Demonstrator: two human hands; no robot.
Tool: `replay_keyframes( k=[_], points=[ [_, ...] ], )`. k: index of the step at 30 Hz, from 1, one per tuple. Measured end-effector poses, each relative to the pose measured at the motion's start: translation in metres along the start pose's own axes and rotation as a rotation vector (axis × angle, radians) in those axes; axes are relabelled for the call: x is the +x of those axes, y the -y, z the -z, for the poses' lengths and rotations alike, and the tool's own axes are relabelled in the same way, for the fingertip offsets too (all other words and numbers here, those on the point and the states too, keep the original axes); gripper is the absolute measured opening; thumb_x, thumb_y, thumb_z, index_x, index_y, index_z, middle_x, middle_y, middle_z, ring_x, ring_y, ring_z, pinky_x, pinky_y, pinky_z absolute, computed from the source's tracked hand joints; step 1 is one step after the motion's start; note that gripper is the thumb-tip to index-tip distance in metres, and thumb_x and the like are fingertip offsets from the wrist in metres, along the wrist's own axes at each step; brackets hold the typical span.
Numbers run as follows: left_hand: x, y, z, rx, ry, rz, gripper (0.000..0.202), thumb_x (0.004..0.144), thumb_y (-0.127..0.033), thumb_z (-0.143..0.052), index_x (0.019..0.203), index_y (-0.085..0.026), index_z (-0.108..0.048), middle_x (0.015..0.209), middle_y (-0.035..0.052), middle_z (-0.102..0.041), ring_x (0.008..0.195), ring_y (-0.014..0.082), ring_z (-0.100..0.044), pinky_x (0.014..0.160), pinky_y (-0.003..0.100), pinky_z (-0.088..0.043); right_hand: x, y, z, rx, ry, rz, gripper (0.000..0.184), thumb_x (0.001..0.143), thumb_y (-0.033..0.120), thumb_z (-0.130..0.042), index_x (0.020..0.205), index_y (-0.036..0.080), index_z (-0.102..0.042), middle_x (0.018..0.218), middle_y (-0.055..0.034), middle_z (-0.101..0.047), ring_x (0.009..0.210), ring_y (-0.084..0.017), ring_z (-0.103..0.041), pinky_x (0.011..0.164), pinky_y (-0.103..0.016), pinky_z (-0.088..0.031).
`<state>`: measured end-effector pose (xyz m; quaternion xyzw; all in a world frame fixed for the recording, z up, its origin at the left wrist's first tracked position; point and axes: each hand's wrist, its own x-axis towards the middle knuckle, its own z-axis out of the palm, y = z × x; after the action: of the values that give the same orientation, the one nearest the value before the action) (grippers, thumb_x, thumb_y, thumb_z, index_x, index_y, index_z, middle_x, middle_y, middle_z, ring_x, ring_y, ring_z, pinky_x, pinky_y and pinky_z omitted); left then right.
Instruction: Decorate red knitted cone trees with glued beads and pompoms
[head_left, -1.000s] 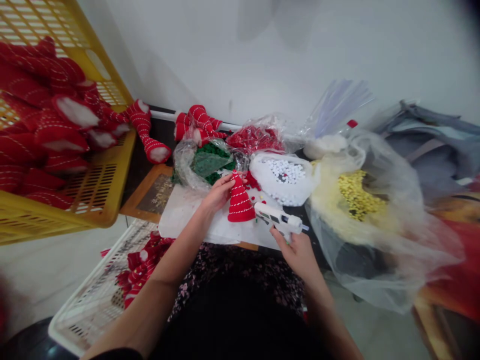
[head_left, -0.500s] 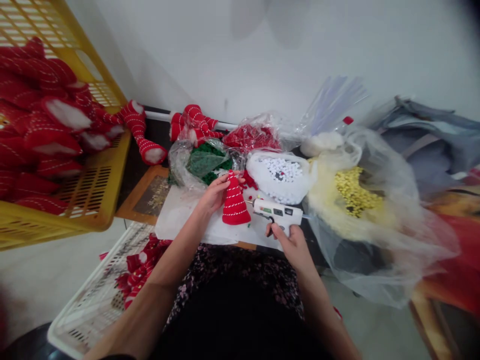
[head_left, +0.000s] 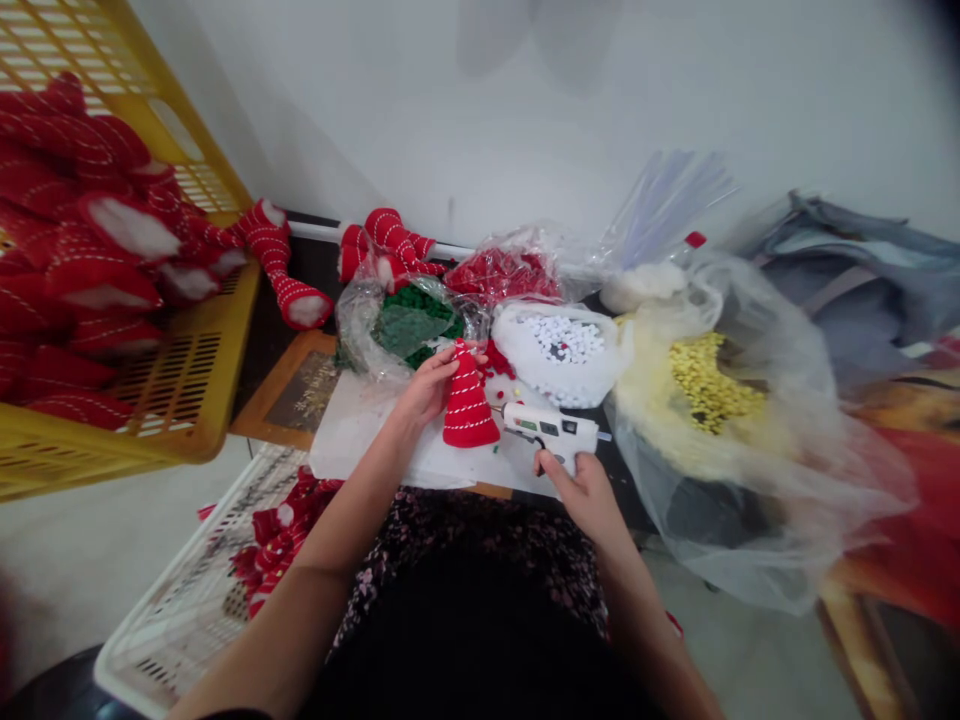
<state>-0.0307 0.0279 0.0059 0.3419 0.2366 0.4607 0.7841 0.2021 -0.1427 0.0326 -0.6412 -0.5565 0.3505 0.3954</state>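
Observation:
My left hand (head_left: 429,392) grips a red felt cone (head_left: 469,405) with white zigzag stitching, its fingers wrapped around the cone's upper side. My right hand (head_left: 587,497) holds a white hot glue gun (head_left: 547,425) by its handle. The gun lies almost level, with its nozzle pointing left and ending just beside the cone; I cannot tell if they touch. Both hands are above a white sheet (head_left: 375,440) scattered with small red and green bits.
Clear bags of green pieces (head_left: 409,330), white pom-poms (head_left: 562,345), red pieces (head_left: 506,277) and yellow pom-poms (head_left: 712,385) crowd the far side. A yellow crate (head_left: 202,380) of red striped cones stands left. A white crate (head_left: 172,610) lies low left.
The glue gun has swung from tilted to nearly level, its nozzle closer to the cone. The cone has shifted slightly left. Both hands keep their hold.

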Motion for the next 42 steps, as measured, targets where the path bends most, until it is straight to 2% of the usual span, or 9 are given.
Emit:
replay_keyframes(
  k=[5, 10, 14, 21, 27, 30, 36, 42],
  points=[
    [0.0, 0.002, -0.002, 0.055, -0.043, -0.016, 0.06, 0.074, -0.036, -0.09, 0.127, -0.015, -0.073, 0.114, 0.0144, -0.081, 0.098, 0.0264, -0.077, 0.083, 0.033, -0.058, -0.011, 0.003, 0.005, -0.099, -0.124, 0.13, 0.039, 0.096, 0.053, -0.061, 0.09, 0.019, -0.079, 0.099, -0.0135, -0.084, 0.097, -0.032, -0.079, 0.091, -0.042, -0.062],
    [0.002, 0.008, -0.01, 0.224, -0.085, -0.073, 0.053, 0.078, -0.042, -0.089, 0.123, -0.017, -0.076, 0.11, 0.0127, -0.081, 0.099, 0.0267, -0.075, 0.084, 0.034, -0.057, -0.024, 0.015, 0.003, -0.172, -0.102, 0.295, 0.032, 0.101, 0.044, -0.059, 0.101, 0.02, -0.08, 0.1, -0.0136, -0.084, 0.094, -0.03, -0.08, 0.086, -0.039, -0.065],
    [0.002, 0.013, -0.021, 0.344, -0.098, -0.148, 0.044, 0.08, -0.042, -0.087, 0.117, -0.02, -0.077, 0.11, 0.0103, -0.081, 0.108, 0.0282, -0.073, 0.096, 0.038, -0.055, -0.028, 0.02, -0.003, -0.237, -0.077, 0.373, 0.029, 0.103, 0.04, -0.057, 0.103, 0.02, -0.079, 0.103, -0.0141, -0.082, 0.098, -0.029, -0.08, 0.091, -0.037, -0.064],
    [0.003, 0.015, -0.032, 0.434, -0.123, -0.26, 0.038, 0.081, -0.035, -0.085, 0.115, -0.019, -0.076, 0.116, 0.0087, -0.079, 0.113, 0.0271, -0.07, 0.107, 0.039, -0.049, -0.029, 0.015, -0.004, -0.346, -0.035, 0.367, 0.032, 0.104, 0.04, -0.053, 0.095, 0.02, -0.076, 0.089, -0.0131, -0.081, 0.089, -0.03, -0.08, 0.083, -0.037, -0.063],
    [0.004, 0.016, -0.034, 0.453, -0.128, -0.279, 0.034, 0.082, -0.03, -0.083, 0.114, -0.02, -0.076, 0.114, 0.0078, -0.079, 0.112, 0.0269, -0.07, 0.106, 0.039, -0.048, -0.029, 0.014, -0.003, -0.369, -0.039, 0.368, 0.031, 0.105, 0.042, -0.053, 0.108, 0.019, -0.074, 0.096, -0.0132, -0.081, 0.087, -0.03, -0.08, 0.077, -0.035, -0.062],
    [0.004, 0.015, -0.034, 0.444, -0.149, -0.273, 0.031, 0.081, -0.028, -0.083, 0.111, -0.02, -0.077, 0.112, 0.007, -0.079, 0.109, 0.026, -0.07, 0.105, 0.037, -0.048, -0.03, 0.012, -0.002, -0.392, -0.03, 0.363, 0.032, 0.106, 0.042, -0.052, 0.116, 0.019, -0.072, 0.095, -0.0122, -0.08, 0.085, -0.029, -0.079, 0.076, -0.035, -0.061],
    [0.007, 0.016, -0.027, 0.39, -0.197, -0.24, 0.028, 0.08, -0.029, -0.084, 0.106, -0.02, -0.078, 0.105, 0.0064, -0.079, 0.104, 0.0253, -0.07, 0.099, 0.036, -0.05, -0.035, 0.011, 0.005, -0.466, -0.071, 0.361, 0.04, 0.107, 0.047, -0.048, 0.124, 0.018, -0.071, 0.106, -0.015, -0.08, 0.081, -0.029, -0.077, 0.08, -0.038, -0.061],
    [0.005, 0.015, -0.024, 0.341, -0.151, -0.164, 0.033, 0.08, -0.033, -0.086, 0.109, -0.021, -0.078, 0.105, 0.0077, -0.081, 0.101, 0.0264, -0.072, 0.096, 0.038, -0.053, -0.027, 0.019, 0.007, -0.34, -0.121, 0.345, 0.035, 0.106, 0.045, -0.052, 0.115, 0.019, -0.074, 0.11, -0.0153, -0.08, 0.092, -0.029, -0.079, 0.081, -0.036, -0.062]
  ],
)
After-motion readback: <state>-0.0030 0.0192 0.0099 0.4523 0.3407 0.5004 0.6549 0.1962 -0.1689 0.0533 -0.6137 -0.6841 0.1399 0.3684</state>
